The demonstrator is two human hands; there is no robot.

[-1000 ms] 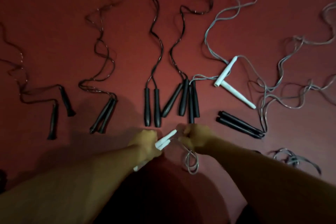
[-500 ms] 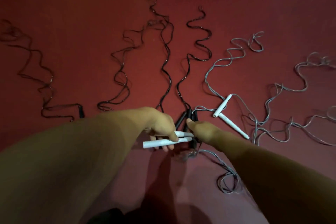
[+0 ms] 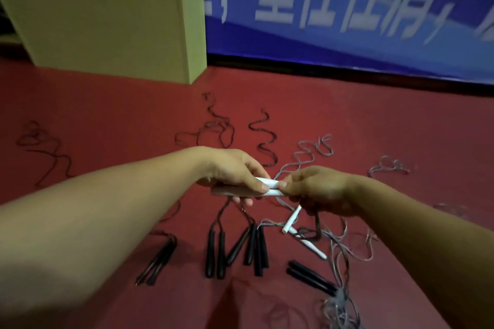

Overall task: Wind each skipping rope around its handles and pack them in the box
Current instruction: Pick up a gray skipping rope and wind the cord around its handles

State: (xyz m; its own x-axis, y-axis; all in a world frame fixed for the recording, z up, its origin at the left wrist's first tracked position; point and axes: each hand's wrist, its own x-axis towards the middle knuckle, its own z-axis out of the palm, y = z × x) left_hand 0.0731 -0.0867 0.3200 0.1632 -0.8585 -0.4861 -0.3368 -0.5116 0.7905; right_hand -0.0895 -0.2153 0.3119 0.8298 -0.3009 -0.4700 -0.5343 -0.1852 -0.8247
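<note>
A blue banner [image 3: 347, 8] with white lettering and a pale green box [image 3: 107, 21] stand well beyond the fingers, at the far edge of a red floor [image 3: 107, 115]. Below the fingers, loose skipping ropes [image 3: 235, 246] lie spread out, black handles side by side, a second white pair [image 3: 294, 230] just under the right knuckles. Two arms reach forward. The left hand [image 3: 235, 173] curls around a pair of white handles [image 3: 270, 187] held together and level; the right hand [image 3: 320, 189] pinches their tip, with grey cord [image 3: 339, 256] trailing down from under it to the floor. The risk, by appearance: the trailing cord could snag the neighbouring ropes beneath the right fingers, or loose tension could let the turns slip off the handles.
</note>
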